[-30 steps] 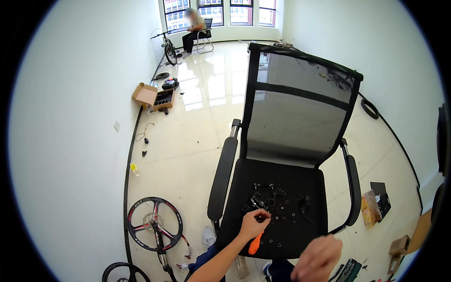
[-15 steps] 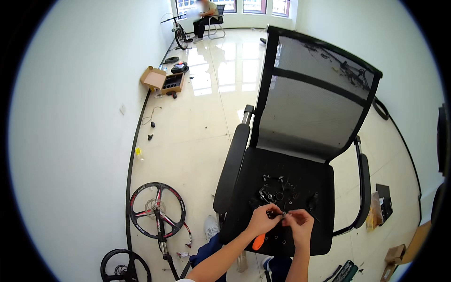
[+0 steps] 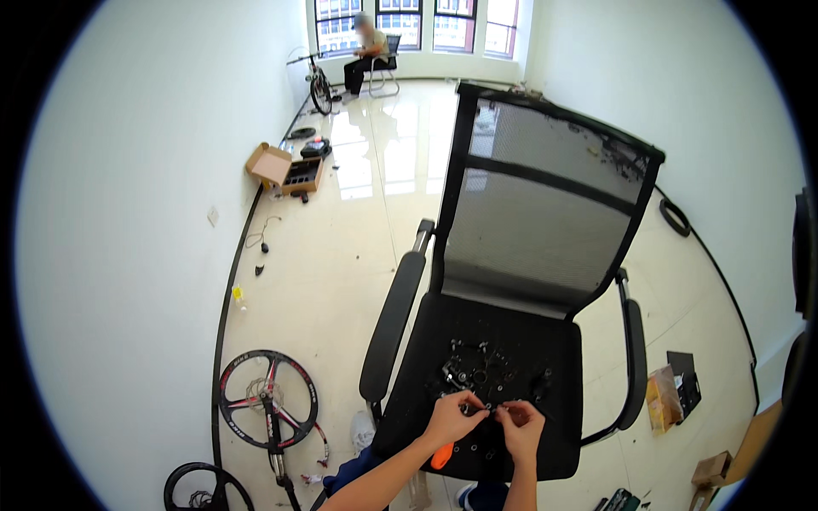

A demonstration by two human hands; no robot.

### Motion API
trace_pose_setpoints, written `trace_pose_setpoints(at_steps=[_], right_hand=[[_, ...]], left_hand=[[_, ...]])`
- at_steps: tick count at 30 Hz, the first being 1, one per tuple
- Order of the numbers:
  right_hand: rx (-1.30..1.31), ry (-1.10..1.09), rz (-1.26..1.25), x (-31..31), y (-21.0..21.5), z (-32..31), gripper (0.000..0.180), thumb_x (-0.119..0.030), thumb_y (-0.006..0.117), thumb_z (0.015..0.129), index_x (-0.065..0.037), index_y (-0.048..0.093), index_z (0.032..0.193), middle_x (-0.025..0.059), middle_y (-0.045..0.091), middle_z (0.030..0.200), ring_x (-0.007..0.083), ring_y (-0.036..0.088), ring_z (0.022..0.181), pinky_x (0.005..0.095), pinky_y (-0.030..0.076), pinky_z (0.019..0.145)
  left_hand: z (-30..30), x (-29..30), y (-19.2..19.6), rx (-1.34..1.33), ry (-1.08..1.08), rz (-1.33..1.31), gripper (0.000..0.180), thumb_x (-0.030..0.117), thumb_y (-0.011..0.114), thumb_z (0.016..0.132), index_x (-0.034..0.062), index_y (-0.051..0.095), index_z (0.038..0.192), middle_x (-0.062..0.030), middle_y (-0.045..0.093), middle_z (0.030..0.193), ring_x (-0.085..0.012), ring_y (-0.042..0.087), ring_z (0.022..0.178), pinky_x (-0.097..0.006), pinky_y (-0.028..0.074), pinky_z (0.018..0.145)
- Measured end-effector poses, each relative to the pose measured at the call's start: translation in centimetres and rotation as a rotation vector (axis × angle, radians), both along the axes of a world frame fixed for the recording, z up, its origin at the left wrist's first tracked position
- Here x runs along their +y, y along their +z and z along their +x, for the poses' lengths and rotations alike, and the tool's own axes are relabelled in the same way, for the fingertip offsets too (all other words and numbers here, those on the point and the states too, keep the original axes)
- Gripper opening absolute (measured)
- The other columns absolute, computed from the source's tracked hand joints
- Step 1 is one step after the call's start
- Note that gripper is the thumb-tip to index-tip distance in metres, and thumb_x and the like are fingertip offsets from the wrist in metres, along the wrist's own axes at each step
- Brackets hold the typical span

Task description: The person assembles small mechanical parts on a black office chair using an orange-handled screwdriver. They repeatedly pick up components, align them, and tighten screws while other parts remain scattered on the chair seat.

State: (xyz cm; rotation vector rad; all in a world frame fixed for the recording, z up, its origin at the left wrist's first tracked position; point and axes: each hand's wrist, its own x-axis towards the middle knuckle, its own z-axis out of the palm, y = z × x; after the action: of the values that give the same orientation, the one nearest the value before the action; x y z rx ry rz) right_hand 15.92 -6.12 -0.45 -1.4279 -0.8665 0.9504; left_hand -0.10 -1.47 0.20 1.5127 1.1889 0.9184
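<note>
My left hand (image 3: 454,418) and my right hand (image 3: 521,426) meet over the black chair seat (image 3: 552,341), thumbs and fingers closed in pinches. Between the fingertips is a small metal part (image 3: 491,408), too small to name exactly. Just beyond my left hand lies a cluster of small dark and silver metal parts (image 3: 457,373). A black part (image 3: 542,381) rests past my right hand. Below my left wrist sits an orange object (image 3: 441,457), partly covered by my arm. Several small rings (image 3: 474,448) lie on the seat between my forearms.
The chair's mesh backrest (image 3: 537,221) rises ahead, with armrests (image 3: 394,324) on both sides. On the floor at left are a spoked wheel with a fork (image 3: 271,409) and a black wheel (image 3: 204,490). An open cardboard box (image 3: 298,175) stands farther off. A person (image 3: 368,55) sits by the windows.
The view has tilted up and shifted right, so the chair and hands appear lower and farther left. Both hands stay pinched together over the seat.
</note>
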Motion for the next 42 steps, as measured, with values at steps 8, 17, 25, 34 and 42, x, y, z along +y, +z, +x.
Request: trace_pose_setpoints(at_steps=[8,17,25,34,42], right_hand=[[-0.147,0.064,-0.019,0.1,-0.3,0.7,0.008,0.002,0.072,0.082,0.005,0.068,0.088,0.0110,0.072,0.082,0.0150,0.071,0.076,0.0236,0.055,0.067],[-0.111,0.024,0.014,0.1,0.6,-0.7,0.008,0.003,0.070,0.082,0.005,0.066,0.088,0.0111,0.072,0.084,0.0152,0.071,0.077,0.0252,0.057,0.071],[-0.068,0.062,0.004,-0.1,0.8,-1.2,0.008,0.005,0.069,0.082,0.005,0.066,0.089,0.0108,0.072,0.085,0.0154,0.071,0.080,0.0261,0.057,0.074],[-0.227,0.042,0.071,0.0,-0.2,-1.6,0.009,0.005,0.069,0.080,0.005,0.069,0.090,0.0104,0.072,0.083,0.0148,0.071,0.076,0.0252,0.057,0.069],[-0.200,0.018,0.058,-0.1,-0.2,-1.5,0.007,0.005,0.069,0.082,0.006,0.068,0.089,0.0111,0.072,0.082,0.0160,0.071,0.075,0.0266,0.058,0.070]], left_hand=[[0.3,0.6,0.0,0.137,-0.045,-0.030,0.018,0.014,0.079,0.076,0.0012,0.067,0.080,-0.0052,0.070,0.074,-0.0099,0.066,0.068,-0.025,0.051,0.063],[0.5,0.5,0.7,0.012,-0.017,-0.175,0.024,0.013,0.077,0.080,-0.0065,0.065,0.089,-0.0141,0.073,0.088,-0.0156,0.072,0.081,-0.028,0.057,0.074],[0.2,0.6,-1.2,-0.084,-0.076,-0.351,0.029,0.010,0.071,0.084,-0.0086,0.068,0.106,-0.0161,0.074,0.089,-0.0167,0.072,0.077,-0.026,0.058,0.071],[0.6,0.4,-1.7,-0.005,-0.040,-0.149,0.025,0.009,0.072,0.083,-0.0075,0.070,0.102,-0.0147,0.074,0.088,-0.0166,0.072,0.076,-0.026,0.058,0.071],[0.7,0.5,-1.7,-0.243,-0.137,-0.464,0.025,0.003,0.064,0.088,-0.0079,0.066,0.111,-0.0179,0.071,0.098,-0.0203,0.071,0.087,-0.028,0.060,0.074]])
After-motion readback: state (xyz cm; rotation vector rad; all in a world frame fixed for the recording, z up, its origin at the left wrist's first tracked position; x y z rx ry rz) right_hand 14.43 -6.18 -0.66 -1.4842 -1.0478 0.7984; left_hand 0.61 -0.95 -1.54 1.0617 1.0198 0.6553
